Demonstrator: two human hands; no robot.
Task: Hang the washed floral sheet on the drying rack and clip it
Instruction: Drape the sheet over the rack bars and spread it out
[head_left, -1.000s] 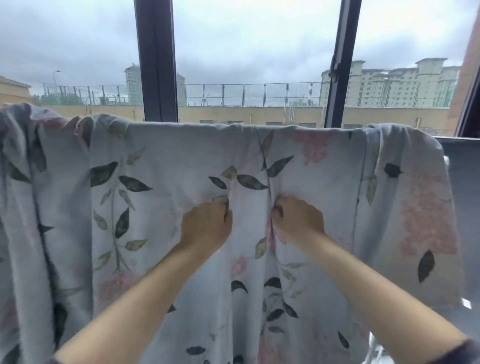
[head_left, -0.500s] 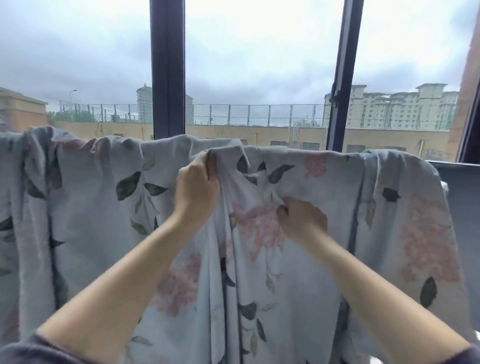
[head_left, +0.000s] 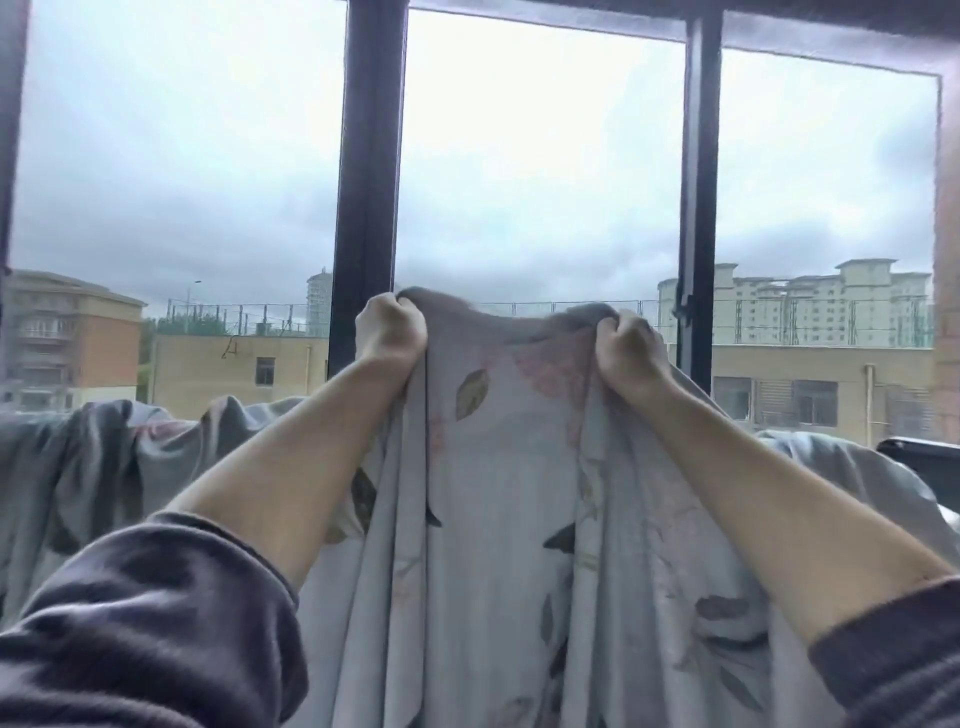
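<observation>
the left grip (head_left: 390, 332) is a bare fist curled tight round the top edge of the sheet (head_left: 498, 467), raised in front of the thick dark post (head_left: 366, 156) of the window. the right grip (head_left: 626, 353) is clenched on the same edge, a touch lower and well apart from the left, its fingers buried in a bunch of cloth. between the two fists the edge sags in a shallow curve, and below them the sheet hangs in long upright folds, pale grey-blue with dark leaves and faint pink blooms. to either side the sheet drops away and lies draped lower down, crumpled at the left and sloping off at the right; whatever bears it there is hidden under the cloth, so the rack cannot be made out. no clip shows on the cloth. both forearms are bare and reach up and forward, the left sleeve (head_left: 145, 623) and right sleeve (head_left: 893, 670) dark and pushed back near the elbows. a black edge (head_left: 919, 452) juts in at the right, just beside the draped cloth. beyond the glass stand a brick block (head_left: 72, 338), a low yellow building (head_left: 234, 364) and pale towers (head_left: 831, 306) under a grey sky.
</observation>
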